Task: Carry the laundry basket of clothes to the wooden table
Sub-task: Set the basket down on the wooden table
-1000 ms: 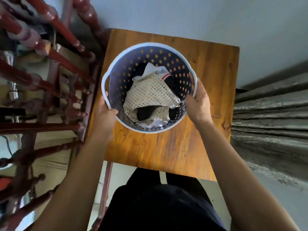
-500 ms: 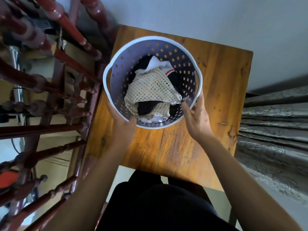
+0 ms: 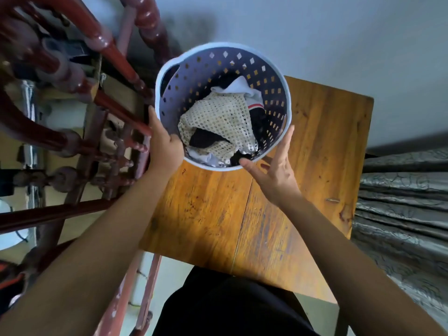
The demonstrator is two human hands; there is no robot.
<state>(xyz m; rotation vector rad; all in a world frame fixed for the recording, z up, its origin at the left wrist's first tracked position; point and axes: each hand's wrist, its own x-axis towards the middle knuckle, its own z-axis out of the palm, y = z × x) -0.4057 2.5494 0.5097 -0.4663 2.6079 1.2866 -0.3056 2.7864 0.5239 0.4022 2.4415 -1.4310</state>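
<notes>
The round pale-blue laundry basket (image 3: 194, 76) with diamond holes sits at the far left part of the wooden table (image 3: 303, 170). It holds clothes: a cream mesh garment (image 3: 218, 117) over white and black pieces. My left hand (image 3: 164, 146) grips the near-left rim, fingers curled over the edge. My right hand (image 3: 274, 170) is at the near-right rim with fingers spread and palm showing. Only its thumb tip and fingertips are at the rim. The basket hides the table's far left corner.
Stacked red turned-wood chairs (image 3: 109, 52) press close against the table's left side, right by my left hand. A grey patterned curtain (image 3: 400, 202) hangs along the right. A pale wall (image 3: 315, 32) is behind the table. My dark-clothed body (image 3: 230, 306) stands at the near edge.
The basket has shifted toward the table's far left. My right hand has opened off the rim and spread its fingers. My left hand keeps its grip lower on the rim.
</notes>
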